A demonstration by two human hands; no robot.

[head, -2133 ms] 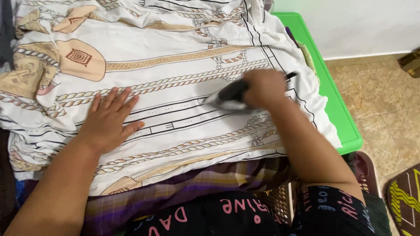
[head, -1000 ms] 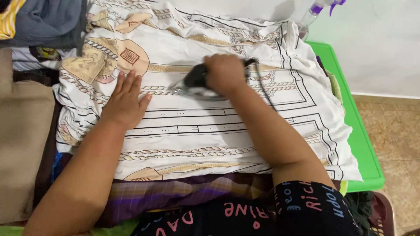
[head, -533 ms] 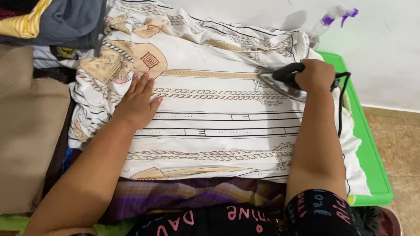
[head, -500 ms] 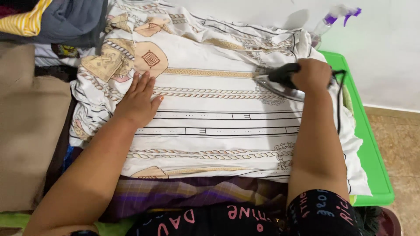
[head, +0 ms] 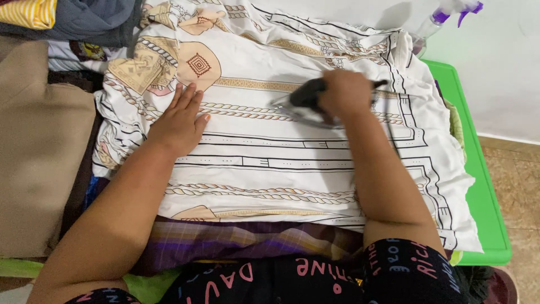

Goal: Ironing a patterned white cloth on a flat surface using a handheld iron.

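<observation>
A white cloth (head: 270, 163) printed with tan rope bands and black lines lies spread flat before me. My left hand (head: 180, 121) presses on it, palm down, fingers apart, just below a tan patch with a dark red diamond. My right hand (head: 344, 93) grips the black handle of an electric iron (head: 301, 104), whose silver sole rests on the cloth near its middle top, tip pointing left. The iron's black cord (head: 394, 141) trails right behind my forearm.
A green plastic surface (head: 478, 169) shows at the right under the cloth. A spray bottle with purple trigger (head: 444, 14) stands at the far right by the white wall. Folded clothes (head: 73, 19) pile at the top left. A brown fabric (head: 34, 146) lies left; tiled floor at right.
My right hand has slid the iron left from the cloth's right edge to its middle. My left hand stays pressed in the same spot.
</observation>
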